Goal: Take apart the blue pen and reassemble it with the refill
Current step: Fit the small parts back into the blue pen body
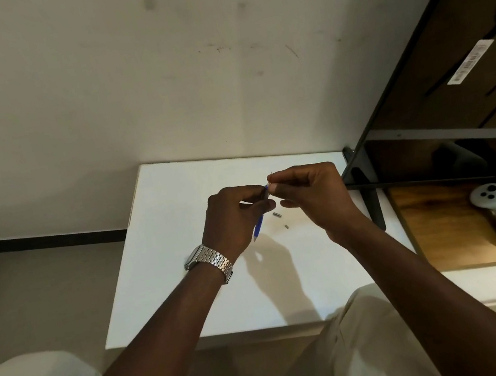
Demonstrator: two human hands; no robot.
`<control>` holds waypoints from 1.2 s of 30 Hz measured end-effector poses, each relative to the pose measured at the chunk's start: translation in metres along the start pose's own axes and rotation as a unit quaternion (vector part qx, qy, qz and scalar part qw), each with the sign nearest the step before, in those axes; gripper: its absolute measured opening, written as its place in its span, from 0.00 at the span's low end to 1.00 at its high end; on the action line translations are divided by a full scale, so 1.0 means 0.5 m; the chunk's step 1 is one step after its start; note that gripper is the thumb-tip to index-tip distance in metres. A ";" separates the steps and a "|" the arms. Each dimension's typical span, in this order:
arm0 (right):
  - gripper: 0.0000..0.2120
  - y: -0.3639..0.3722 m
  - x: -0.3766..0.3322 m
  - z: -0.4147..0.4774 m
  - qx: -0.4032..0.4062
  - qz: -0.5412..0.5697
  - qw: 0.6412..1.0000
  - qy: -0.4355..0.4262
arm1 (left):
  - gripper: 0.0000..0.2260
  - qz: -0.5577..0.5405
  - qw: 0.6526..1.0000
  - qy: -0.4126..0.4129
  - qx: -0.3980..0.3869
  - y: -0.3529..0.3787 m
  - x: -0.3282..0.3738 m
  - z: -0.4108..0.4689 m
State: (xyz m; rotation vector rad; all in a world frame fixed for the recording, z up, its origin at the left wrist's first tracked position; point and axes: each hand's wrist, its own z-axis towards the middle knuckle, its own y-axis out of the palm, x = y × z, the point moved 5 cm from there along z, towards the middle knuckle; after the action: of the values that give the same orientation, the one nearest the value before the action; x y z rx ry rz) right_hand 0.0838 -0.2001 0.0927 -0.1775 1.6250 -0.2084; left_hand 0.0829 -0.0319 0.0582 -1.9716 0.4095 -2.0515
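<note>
Blue pen (259, 226) held above white table (187, 264), tip pointing down toward person. Left hand (235, 216) grip clamped round upper barrel. Right hand (310, 193) fingertips pinched together at pen's top end, on thin part too small to identify. Two small dark parts (277, 215) on table just beside pen.

Pen likely light, stiff, smooth plastic; hold mid-barrel. Small bits roll, easily lost.

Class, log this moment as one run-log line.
left hand: holds blue pen | right hand: pinching at its top | small parts: on white table
</note>
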 end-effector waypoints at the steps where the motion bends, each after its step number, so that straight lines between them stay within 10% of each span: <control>1: 0.09 0.001 0.002 -0.001 0.000 0.004 1.000 0.003 | 0.08 -0.003 1.000 -0.001 0.001 0.000 0.000 0.000; 12: 0.07 -0.030 0.057 0.029 0.040 0.009 0.998 0.048 | 0.05 -0.039 0.999 -0.028 0.008 -0.015 -0.023 -0.004; 20: 0.09 0.013 0.188 0.070 -0.074 -0.439 0.889 0.109 | 0.05 -0.056 0.997 -0.055 0.016 -0.023 -0.049 -0.011; 26: 0.08 0.048 0.204 0.079 -0.070 -0.527 0.844 0.070 | 0.07 -0.064 0.996 -0.058 0.012 -0.015 -0.053 -0.011; 36: 0.11 0.031 0.184 0.069 -0.024 -0.416 0.904 0.096 | 0.04 -0.068 0.995 -0.068 0.003 -0.017 -0.056 -0.021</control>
State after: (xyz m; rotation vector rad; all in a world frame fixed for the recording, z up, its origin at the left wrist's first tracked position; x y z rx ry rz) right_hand 0.1125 -0.2080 -0.0020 -0.9181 1.6629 -0.8606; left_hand 0.0738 -0.0130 0.0353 -2.1758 0.2455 -1.9770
